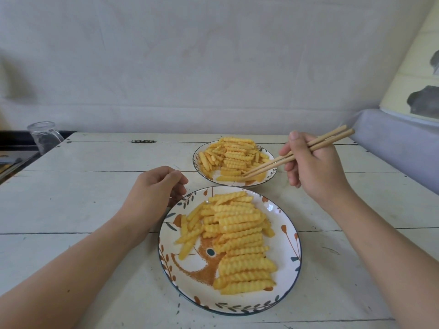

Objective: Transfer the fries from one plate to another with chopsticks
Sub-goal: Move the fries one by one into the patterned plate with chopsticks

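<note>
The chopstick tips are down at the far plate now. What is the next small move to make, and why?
Probably close the chopsticks on the single fry at the near edge of the far plate and lift it. The tips already lie at that fry, which sits apart from the pile, and the right hand holds the sticks. The left hand rests by the near plate.

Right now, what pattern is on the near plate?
Orange animal, leaf sprigs, dark rim on white near plate; head view.
</note>
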Tool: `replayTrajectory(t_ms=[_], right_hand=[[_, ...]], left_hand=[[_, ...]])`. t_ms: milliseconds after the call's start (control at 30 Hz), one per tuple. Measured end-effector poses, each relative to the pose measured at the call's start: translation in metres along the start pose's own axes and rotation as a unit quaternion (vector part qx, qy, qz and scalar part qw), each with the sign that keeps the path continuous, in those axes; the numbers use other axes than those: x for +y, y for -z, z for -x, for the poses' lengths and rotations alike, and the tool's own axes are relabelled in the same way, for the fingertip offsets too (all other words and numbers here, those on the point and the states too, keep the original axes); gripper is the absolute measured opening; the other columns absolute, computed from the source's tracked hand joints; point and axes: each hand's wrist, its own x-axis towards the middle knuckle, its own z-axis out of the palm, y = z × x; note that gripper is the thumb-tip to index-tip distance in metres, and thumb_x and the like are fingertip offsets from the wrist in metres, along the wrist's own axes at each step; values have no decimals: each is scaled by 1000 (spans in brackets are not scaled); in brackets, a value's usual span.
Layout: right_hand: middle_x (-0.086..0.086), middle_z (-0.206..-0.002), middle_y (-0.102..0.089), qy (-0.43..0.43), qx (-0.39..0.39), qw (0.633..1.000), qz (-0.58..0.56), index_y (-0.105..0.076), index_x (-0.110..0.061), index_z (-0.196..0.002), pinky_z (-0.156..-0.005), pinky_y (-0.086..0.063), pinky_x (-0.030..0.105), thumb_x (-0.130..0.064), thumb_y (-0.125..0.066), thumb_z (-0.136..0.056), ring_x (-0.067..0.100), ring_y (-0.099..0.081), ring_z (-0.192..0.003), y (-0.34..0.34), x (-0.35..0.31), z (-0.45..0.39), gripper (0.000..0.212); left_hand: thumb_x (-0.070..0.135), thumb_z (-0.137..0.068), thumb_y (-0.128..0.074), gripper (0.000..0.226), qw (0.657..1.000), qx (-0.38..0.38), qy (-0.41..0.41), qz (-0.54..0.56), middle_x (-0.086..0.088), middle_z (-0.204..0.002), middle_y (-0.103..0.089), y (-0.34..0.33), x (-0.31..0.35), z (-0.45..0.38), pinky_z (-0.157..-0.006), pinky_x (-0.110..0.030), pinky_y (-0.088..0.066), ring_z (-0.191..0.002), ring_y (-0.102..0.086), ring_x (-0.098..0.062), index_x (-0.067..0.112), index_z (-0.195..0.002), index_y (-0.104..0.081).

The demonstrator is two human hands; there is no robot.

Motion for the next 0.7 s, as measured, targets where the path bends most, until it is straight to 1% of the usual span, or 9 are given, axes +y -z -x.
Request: replayTrajectory(t_ms=[67, 133, 233, 300, 367, 433, 500, 600, 700], right_hand=[[4, -54, -52, -6, 3, 1000, -19, -61, -11, -73, -39, -36, 23, -35, -42, -107, 19, -45, -37, -1, 1, 0, 46], [2, -51, -50, 0, 26, 998, -60, -59, -9, -72, -39, -33, 22, -36, -38, -108, 18, -43, -36, -1, -5, 0, 50], [2, -50, -50, 10, 48, 984, -172, -62, -17, -62, -40, -25, 23, -41, -36, -108, 19, -39, -39, 2, -25, 3, 58], [3, -52, -49, 8, 10, 967, -254, -63, -20, -57, -42, -22, 23, -42, -35, -107, 18, -37, -41, 1, -38, 8, 61], [5, -52, -46, 6, -59, 953, -296, -62, -18, -59, -42, -23, 21, -44, -34, -104, 18, -33, -40, -4, -46, 15, 59], [7, -52, -44, 13, -123, 950, -287, -63, -18, -61, -41, -23, 20, -50, -38, -97, 18, -33, -41, -12, -47, 22, 54], [8, -56, -45, 23, -167, 952, -255, -66, -19, -62, -40, -25, 20, -57, -44, -90, 17, -38, -44, -20, -45, 27, 52], [6, -63, -49, 24, -198, 956, -215, -66, -19, -64, -42, -30, 19, -70, -53, -83, 15, -44, -49, -24, -43, 30, 56], [8, -66, -48, 9, -223, 955, -198, -65, -18, -65, -46, -32, 18, -75, -57, -79, 15, -43, -51, -21, -43, 29, 59]], left_hand=[[15, -103, -53, 28, 1000, 1, 1, 2, 1, -68, -68, 0, 0, 0, -76, -35, -53, -71, -61, -17, 7, -86, -74], [14, -103, -53, 28, 1000, 1, 1, 3, 0, -69, -68, 0, 0, 0, -75, -35, -53, -71, -62, -17, 7, -86, -74], [15, -103, -52, 28, 1000, 0, 6, 13, -2, -70, -67, 1, 0, 0, -73, -34, -53, -69, -62, -17, 5, -88, -73], [16, -104, -52, 28, 998, 0, 21, 53, -5, -72, -65, 5, 0, -2, -68, -33, -54, -66, -62, -17, 3, -89, -72], [15, -105, -51, 28, 995, 2, 32, 95, -9, -76, -63, 8, 1, -4, -65, -33, -52, -67, -61, -21, 3, -90, -70], [15, -105, -51, 27, 994, 2, 35, 103, -9, -76, -62, 8, 0, -5, -65, -32, -53, -68, -61, -22, 3, -89, -70], [15, -105, -51, 28, 995, -1, 33, 95, -8, -75, -63, 7, 0, -5, -64, -30, -53, -67, -61, -21, 4, -89, -70], [16, -105, -52, 27, 995, -3, 35, 95, -8, -75, -63, 7, 0, -5, -62, -29, -53, -66, -61, -21, 4, -88, -70], [15, -104, -52, 27, 995, -4, 35, 93, -8, -74, -63, 7, 1, -4, -63, -29, -53, -65, -61, -21, 4, -88, -70]])
